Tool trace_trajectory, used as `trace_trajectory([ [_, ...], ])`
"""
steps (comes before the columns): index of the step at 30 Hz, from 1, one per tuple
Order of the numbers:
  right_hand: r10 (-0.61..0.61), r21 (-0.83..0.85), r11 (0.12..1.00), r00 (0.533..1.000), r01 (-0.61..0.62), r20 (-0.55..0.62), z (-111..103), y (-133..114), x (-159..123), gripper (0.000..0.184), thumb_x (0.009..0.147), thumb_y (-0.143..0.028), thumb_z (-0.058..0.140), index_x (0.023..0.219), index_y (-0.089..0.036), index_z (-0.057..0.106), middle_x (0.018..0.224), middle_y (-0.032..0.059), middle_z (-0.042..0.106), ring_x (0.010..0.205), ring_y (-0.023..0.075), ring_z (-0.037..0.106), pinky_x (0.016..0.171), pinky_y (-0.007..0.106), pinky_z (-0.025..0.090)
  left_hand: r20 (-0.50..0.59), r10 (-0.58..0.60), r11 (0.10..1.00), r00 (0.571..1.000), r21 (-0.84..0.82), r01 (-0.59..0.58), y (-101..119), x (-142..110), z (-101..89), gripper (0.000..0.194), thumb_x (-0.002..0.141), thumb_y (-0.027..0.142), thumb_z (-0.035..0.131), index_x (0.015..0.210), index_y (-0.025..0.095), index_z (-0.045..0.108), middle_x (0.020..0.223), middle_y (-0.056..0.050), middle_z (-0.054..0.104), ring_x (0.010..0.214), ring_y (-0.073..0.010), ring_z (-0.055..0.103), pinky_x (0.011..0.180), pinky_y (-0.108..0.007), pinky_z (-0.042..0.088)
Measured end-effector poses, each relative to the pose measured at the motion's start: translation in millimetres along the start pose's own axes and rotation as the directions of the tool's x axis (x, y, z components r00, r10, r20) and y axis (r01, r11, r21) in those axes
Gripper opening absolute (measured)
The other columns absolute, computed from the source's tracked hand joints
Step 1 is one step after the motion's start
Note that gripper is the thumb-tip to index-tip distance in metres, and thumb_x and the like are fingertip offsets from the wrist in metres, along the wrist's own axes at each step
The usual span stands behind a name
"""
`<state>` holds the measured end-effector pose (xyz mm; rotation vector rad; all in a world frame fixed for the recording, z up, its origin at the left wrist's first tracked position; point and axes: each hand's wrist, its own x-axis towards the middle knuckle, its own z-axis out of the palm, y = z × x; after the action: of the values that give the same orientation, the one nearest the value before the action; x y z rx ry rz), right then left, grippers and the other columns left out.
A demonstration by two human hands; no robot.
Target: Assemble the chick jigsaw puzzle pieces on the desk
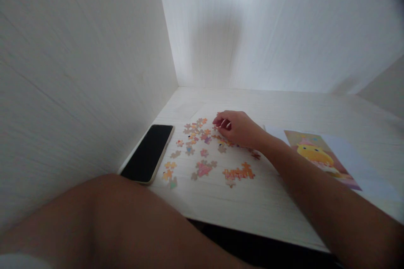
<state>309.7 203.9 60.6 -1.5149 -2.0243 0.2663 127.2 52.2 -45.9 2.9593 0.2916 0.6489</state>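
Note:
My right hand (238,128) reaches in from the right over the loose jigsaw pieces, its fingers curled and its thumb underneath. A small pinkish puzzle piece (216,127) shows at the fingertips. Loose pieces in orange, pink and grey lie scattered left of the hand, a purple piece (207,139) among them; the hand hides others. Nearer to me are a joined pink-and-grey cluster (203,169), a joined orange-and-pink strip (239,173) and a small yellow group (169,170) at the left. My left hand is out of view.
A phone (147,153) with a dark screen lies along the left wall (94,50). On the right, a paper sheet (362,155) bears a printed picture of a yellow figure (314,154). A bare bent limb (116,214) covers the lower left, before the table's front edge (252,233).

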Motion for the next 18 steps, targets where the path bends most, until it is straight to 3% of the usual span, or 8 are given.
trace_trajectory([
  [3,0.028,0.026,0.999,1.0,-0.029,0.009,1,0,-1,0.025,0.072,-0.01,0.057,0.093,-0.017,0.069,0.079,0.0034,0.07,0.065,0.0116,0.06,0.062,0.023,0.046,0.05,0.06,0.998,0.997,-0.002,-0.06,-31,-11,-21.4,0.016,0.055,0.034,0.049,0.066,0.038,0.06,0.07,-0.003,0.047,0.076,-0.0274,0.059,0.044,-0.034,0.033],
  [6,0.036,0.044,0.998,0.999,-0.037,0.015,2,0,-1,0.023,0.072,-0.011,0.057,0.091,-0.016,0.07,0.075,0.0023,0.069,0.062,0.0109,0.058,0.06,0.023,0.045,0.075,0.102,0.995,0.992,-0.012,-0.101,-45,-16,-31.1,0.015,0.054,0.035,0.051,0.065,0.04,0.06,0.069,-0.003,0.047,0.074,-0.0269,0.059,0.043,-0.034,0.032],
  [10,0.061,0.113,0.991,0.997,-0.067,0.05,-5,0,0,0.016,0.076,-0.019,0.06,0.087,-0.017,0.072,0.072,0.0026,0.069,0.061,0.0109,0.056,0.058,0.024,0.044,0.076,0.113,0.994,0.991,-0.016,-0.112,-40,-15,-28.2,0.014,0.058,0.037,0.051,0.066,0.042,0.061,0.069,-0.004,0.048,0.073,-0.026,0.059,0.044,-0.034,0.031],
  [14,0.111,0.314,0.931,0.963,-0.188,0.246,-20,-5,1,0.023,0.08,-0.033,0.062,0.092,-0.018,0.073,0.066,0.0008,0.065,0.053,0.0103,0.051,0.049,0.024,0.041,0.07,0.125,0.992,0.99,-0.022,-0.124,-34,-18,-27.9,0.013,0.059,0.039,0.051,0.066,0.039,0.063,0.069,-0.007,0.046,0.074,-0.0263,0.059,0.045,-0.035,0.029],
  [18,0.09,0.421,0.879,0.944,-0.226,0.319,-28,-10,0,0.019,0.079,-0.032,0.065,0.089,-0.018,0.072,0.068,0.0008,0.065,0.055,0.0103,0.051,0.05,0.023,0.041,0.068,0.136,0.991,0.988,-0.027,-0.134,-37,-20,-35.7,0.013,0.056,0.039,0.049,0.062,0.041,0.06,0.067,-0.004,0.045,0.074,-0.0272,0.058,0.044,-0.035,0.03],
])
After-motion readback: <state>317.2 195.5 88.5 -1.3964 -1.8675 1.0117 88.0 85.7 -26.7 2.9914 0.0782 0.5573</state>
